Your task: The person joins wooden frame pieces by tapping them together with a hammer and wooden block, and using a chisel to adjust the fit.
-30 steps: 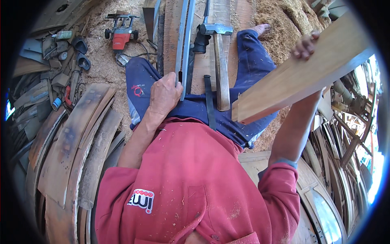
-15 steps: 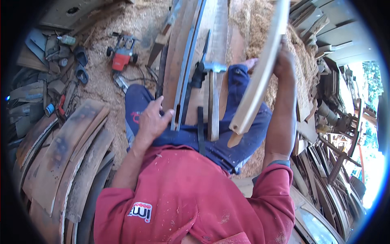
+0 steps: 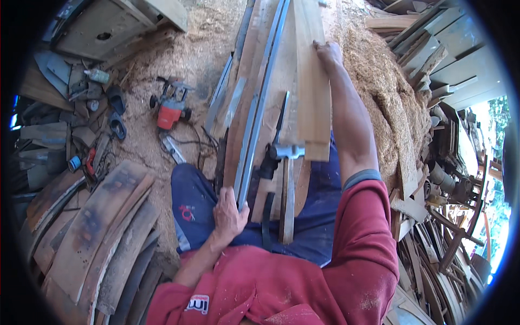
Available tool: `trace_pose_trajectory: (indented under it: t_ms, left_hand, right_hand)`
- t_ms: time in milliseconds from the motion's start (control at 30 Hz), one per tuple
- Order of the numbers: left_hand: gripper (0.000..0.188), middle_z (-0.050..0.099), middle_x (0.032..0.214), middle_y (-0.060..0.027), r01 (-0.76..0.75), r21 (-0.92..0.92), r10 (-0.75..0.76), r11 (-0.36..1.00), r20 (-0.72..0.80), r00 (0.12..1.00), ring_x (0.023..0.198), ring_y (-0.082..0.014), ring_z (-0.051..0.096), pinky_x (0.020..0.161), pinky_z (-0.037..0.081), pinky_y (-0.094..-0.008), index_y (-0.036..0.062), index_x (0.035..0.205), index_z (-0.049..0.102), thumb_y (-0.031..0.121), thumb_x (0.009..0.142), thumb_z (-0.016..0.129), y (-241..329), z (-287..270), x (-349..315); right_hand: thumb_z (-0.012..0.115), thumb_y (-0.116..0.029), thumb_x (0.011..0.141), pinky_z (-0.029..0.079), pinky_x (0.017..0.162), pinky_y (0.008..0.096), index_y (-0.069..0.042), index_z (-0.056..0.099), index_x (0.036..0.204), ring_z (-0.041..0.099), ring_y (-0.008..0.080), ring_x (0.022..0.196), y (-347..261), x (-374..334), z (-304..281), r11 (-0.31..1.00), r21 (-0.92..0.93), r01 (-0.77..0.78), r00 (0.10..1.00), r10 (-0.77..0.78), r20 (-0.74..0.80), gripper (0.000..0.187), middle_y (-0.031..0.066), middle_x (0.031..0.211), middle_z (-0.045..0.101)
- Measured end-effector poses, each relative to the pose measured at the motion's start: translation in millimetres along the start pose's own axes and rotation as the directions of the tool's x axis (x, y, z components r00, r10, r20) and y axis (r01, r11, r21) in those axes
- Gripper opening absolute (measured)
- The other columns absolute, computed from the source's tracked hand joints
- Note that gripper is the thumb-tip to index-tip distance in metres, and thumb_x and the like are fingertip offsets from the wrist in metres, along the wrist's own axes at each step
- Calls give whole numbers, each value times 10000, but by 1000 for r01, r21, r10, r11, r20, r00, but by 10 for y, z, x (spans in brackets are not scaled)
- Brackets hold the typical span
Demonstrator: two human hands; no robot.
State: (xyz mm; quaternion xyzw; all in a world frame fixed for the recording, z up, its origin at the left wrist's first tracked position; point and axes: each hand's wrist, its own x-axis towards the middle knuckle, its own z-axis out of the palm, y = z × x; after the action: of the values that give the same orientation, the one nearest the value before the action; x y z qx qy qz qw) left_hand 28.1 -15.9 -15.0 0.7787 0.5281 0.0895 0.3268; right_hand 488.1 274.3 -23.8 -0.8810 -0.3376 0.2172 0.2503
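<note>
My left hand (image 3: 230,214) is closed around the near end of a long narrow grooved strip (image 3: 261,97) with blue-grey edges, which runs away from me over a wide board. To its right, my right hand (image 3: 329,53) grips the edge of a pale wooden plank (image 3: 314,108), whose near end steps down to a narrower tongue. Between the two pieces lies a hammer (image 3: 287,200), its wooden handle toward me and its metal head partly by the plank's end. A thin chisel-like tool (image 3: 283,111) and a dark tool (image 3: 267,169) lie beside it.
A red router (image 3: 169,111) with a cable rests on the sawdust at left. Curved boards (image 3: 103,216) are stacked at lower left, near a pair of sandals (image 3: 117,116). Shavings (image 3: 374,92) are heaped at right, before more stacked wood (image 3: 428,238).
My right hand has lowered the plank from a raised, slanting position and carried it forward and left. My left hand, previously open above my lap, has closed on the grooved strip's end.
</note>
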Motion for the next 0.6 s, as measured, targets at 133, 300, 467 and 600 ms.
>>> trace_pose_trajectory:
  t_ms: [133, 300, 467, 600]
  left_hand:
    - [578, 496, 1054, -213, -30, -15, 30, 999, 26, 999, 931, -427, 590, 727, 506, -507, -44, 1242, 439, 169, 778, 710, 50, -22, 105]
    - [609, 485, 1076, -224, 21, -30, -21, 999, 5, 1000, 945, -439, 577, 743, 495, -522, -27, 1276, 419, 167, 777, 709, 37, 88, 54]
    - [613, 486, 1124, -240, 4, -68, -4, 998, 3, 1000, 1041, -438, 541, 836, 478, -501, -40, 1285, 410, 180, 791, 700, 29, 127, 114]
    - [600, 485, 1161, -261, -17, -41, 16, 999, -25, 1000, 1079, -443, 520, 893, 455, -496, -61, 1268, 419, 175, 791, 697, -18, 174, 90]
  right_hand:
    - [605, -448, 926, 501, 929, 441, 96, 663, 1037, 638, 434, 1035, 315, 293, 170, 964, -126, 233, 954, -252, -165, 558, 321, 1047, 662]
    - [628, -461, 912, 506, 899, 429, 111, 615, 1094, 648, 417, 1000, 212, -6, 159, 952, 295, 85, 994, -102, 41, 601, 320, 1054, 658]
    - [637, -499, 897, 509, 868, 448, 118, 627, 1064, 659, 421, 967, 331, -411, 107, 978, 207, -21, 999, 12, 44, 639, 332, 1026, 659]
    - [622, -512, 906, 516, 842, 451, 119, 650, 1023, 673, 415, 933, 464, -355, 128, 992, 122, 30, 997, -22, -70, 642, 314, 979, 677]
